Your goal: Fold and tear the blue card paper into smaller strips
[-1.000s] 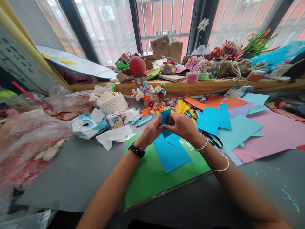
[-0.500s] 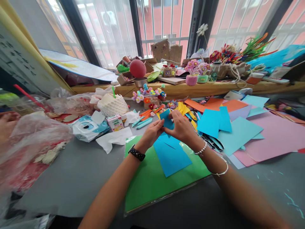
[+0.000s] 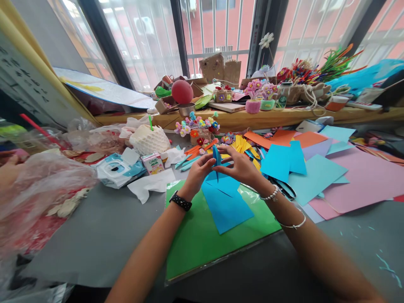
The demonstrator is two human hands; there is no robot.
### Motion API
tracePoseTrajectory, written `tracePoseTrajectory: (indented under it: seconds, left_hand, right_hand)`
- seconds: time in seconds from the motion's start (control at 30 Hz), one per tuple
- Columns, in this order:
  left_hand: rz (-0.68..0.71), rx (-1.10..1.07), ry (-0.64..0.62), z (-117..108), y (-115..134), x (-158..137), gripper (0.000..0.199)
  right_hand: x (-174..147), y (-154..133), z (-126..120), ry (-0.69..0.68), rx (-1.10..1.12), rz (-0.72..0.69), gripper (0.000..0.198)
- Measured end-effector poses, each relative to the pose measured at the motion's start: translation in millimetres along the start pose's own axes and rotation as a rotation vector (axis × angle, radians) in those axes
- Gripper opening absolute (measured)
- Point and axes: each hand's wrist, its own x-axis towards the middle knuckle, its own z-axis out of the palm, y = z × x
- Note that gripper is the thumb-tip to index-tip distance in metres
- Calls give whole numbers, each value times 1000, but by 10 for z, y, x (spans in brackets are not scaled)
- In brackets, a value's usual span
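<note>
Above a green board, I see a small folded blue paper (image 3: 216, 158) turned nearly edge-on. My left hand (image 3: 199, 172) pinches it from the left, between thumb and fingers. On the other side, my right hand (image 3: 241, 166) has its thumb and fingertips against the same paper, with a gap between them. Beneath both hands lie flat blue paper sheets (image 3: 229, 208), one with a dark slit-like line across it. They rest on the green board (image 3: 189, 252), which has a clear plastic cover.
To the right are stacked turquoise sheets (image 3: 318, 179), pink paper (image 3: 366, 176) and black-handled scissors (image 3: 285, 188). Yellow paper strips (image 3: 242, 145) lie behind my hands. On the left are a wipes pack (image 3: 118, 168), a small box (image 3: 152, 163), and another person's hand (image 3: 11, 166) beside plastic bags.
The folded blue paper has turned from showing its broad face to nearly edge-on. My right hand's fingers have spread and shifted slightly. My left hand keeps its hold.
</note>
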Motion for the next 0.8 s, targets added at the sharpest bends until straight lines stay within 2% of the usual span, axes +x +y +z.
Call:
tracePoseTrajectory:
  seconds: [0.13,0.33,0.5,0.63,0.8]
  left_hand:
    - [15,59,11,2,8,1,28]
    - [48,174,124,-4,24,-12,31]
    - [179,387,177,1,40,-27,27]
    - [315,582,247,31,87,-53,25]
    - [401,785,221,74,132,-93,14]
  right_hand:
    - [7,-8,-24,0,83,-9,49]
    - [50,58,-79,17,171,73,41]
    - [73,120,-66,113,-10,107,24]
    - [50,83,-38,159,-166,160,22]
    - [28,20,-16,249,-133,48,20]
